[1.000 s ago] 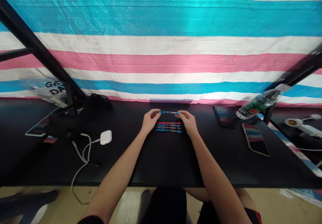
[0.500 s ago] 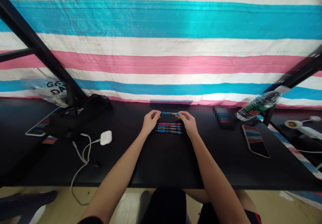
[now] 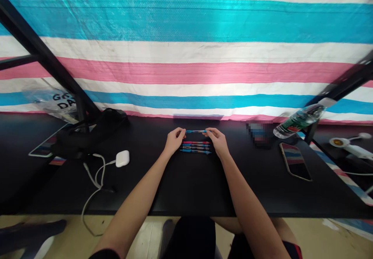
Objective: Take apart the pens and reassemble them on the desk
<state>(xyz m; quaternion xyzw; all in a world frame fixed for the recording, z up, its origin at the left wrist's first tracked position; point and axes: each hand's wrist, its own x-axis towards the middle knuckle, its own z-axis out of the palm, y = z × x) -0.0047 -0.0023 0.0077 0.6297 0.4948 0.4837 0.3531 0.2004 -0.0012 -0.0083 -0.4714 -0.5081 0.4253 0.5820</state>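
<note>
At the centre of the frame, a blue pen (image 3: 196,131) is being held level by its two ends, clear of the black table (image 3: 189,185). Its left end is being pinched by the closed fingertips of the left hand (image 3: 174,140), and its right end is being pinched in the same narrow grip by the right hand (image 3: 218,141). Just below the held pen in the picture, a short row of pens (image 3: 196,147), pink and blue, is being flanked by the two hands; the pens are lying side by side on the table, and their tips are being partly crowded by the knuckles on either side.

Toward the left of the frame, a white earbud case (image 3: 122,159) is being fed by a white cable (image 3: 94,175) that is trailing over the near edge. Further left, a black bag (image 3: 87,134) is being propped against a slanting black strut (image 3: 43,53), with a flat screen (image 3: 43,148) half hidden beneath it. At the right, a phone (image 3: 295,161) is lying face up, and a water bottle (image 3: 300,119) is lying tilted behind it. Across the whole upper frame, the view is being closed off by a striped tarp (image 3: 186,57) in blue, white and pink.
</note>
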